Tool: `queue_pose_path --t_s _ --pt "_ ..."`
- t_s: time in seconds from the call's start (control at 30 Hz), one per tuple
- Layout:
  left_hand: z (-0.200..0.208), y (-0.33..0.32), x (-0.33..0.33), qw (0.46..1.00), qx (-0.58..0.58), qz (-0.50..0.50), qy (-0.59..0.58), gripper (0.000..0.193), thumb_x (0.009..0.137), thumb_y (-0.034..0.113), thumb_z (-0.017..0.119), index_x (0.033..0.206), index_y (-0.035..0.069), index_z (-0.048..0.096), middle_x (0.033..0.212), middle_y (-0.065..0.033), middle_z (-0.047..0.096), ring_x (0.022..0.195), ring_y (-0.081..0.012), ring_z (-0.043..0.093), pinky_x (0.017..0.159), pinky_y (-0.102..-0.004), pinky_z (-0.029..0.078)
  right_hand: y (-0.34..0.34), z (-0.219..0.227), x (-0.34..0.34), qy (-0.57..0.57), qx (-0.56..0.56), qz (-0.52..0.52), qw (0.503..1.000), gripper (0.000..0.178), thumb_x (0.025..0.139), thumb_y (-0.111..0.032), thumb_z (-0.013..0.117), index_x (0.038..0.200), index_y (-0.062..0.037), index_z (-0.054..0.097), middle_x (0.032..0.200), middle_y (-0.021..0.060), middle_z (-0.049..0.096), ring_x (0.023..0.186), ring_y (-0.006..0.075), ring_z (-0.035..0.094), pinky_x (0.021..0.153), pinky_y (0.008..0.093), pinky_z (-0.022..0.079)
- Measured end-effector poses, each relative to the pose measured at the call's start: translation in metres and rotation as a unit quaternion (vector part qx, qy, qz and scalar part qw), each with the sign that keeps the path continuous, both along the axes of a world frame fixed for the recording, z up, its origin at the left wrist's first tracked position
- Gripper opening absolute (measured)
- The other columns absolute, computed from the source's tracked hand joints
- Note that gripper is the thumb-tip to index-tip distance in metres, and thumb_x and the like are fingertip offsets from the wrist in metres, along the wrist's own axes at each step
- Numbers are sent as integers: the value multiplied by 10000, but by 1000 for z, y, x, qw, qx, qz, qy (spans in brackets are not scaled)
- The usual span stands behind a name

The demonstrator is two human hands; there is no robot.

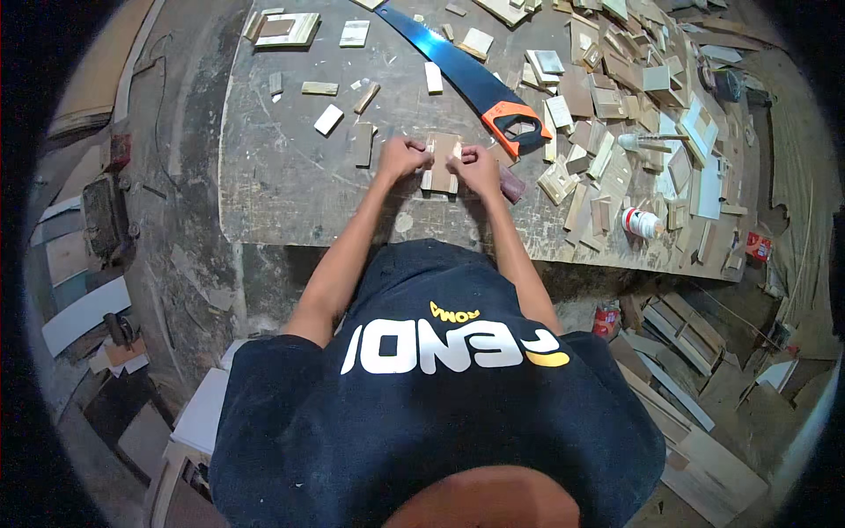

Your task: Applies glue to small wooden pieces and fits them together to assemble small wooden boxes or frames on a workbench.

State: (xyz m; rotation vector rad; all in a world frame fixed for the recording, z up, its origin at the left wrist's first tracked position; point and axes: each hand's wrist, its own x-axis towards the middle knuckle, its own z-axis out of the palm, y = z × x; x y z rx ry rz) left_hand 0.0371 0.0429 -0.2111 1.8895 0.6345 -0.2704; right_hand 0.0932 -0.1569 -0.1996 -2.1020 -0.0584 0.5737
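Note:
A small brown wooden panel (444,165) with pale strips along its two long sides lies on the worktable (290,202), close in front of me. My left hand (405,159) is closed at the panel's left edge, thumb and fingers pinching the strip there. At the opposite edge my right hand (477,169) pinches the other strip in the same way. The fingers cover parts of both strips. Just right of my right hand lies a dark reddish block or roll (511,185), and a flat grey-brown wood piece (363,144) is left of my left hand.
A handsaw (466,75) with an orange and black handle lies beyond my hands. Many wood offcuts (607,97) are heaped on the right, with a white glue bottle (642,223) tipped among them. Small blocks (328,120) lie scattered at left; boards (687,334) lean below the table's right side.

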Motion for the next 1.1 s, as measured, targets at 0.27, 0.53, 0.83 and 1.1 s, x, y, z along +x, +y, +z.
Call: queue_pose_path --t_s 0.27,0.53,0.83,1.1 --pt "-7 14 -4 999 21 14 -41 399 626 343 801 843 20 716 760 -130 706 698 -207 687 669 -330 539 19 20 0 -123 -154 49 979 402 707 -333 746 894 16 674 776 143 702 712 247 690 686 360 538" --pt "102 5 -10 981 -72 41 -174 215 816 183 725 957 21 713 815 -64 705 725 -114 650 652 -272 517 -6 85 -9 104 174 -95 975 249 854 -195 709 1013 -6 677 824 37 672 699 114 650 600 252 539" --pt "162 -39 -42 919 -350 -134 -125 212 847 176 717 990 22 687 854 -20 678 749 -72 598 647 -233 489 -34 171 -78 62 278 -95 954 251 771 -58 772 975 48 672 868 81 692 718 122 658 604 248 538" --pt "181 -86 -24 903 -384 -176 -79 177 869 155 689 974 14 671 828 -21 671 728 -77 603 624 -222 479 -91 223 -69 65 276 -95 954 160 822 -27 715 957 54 687 806 77 688 680 110 648 595 242 535"
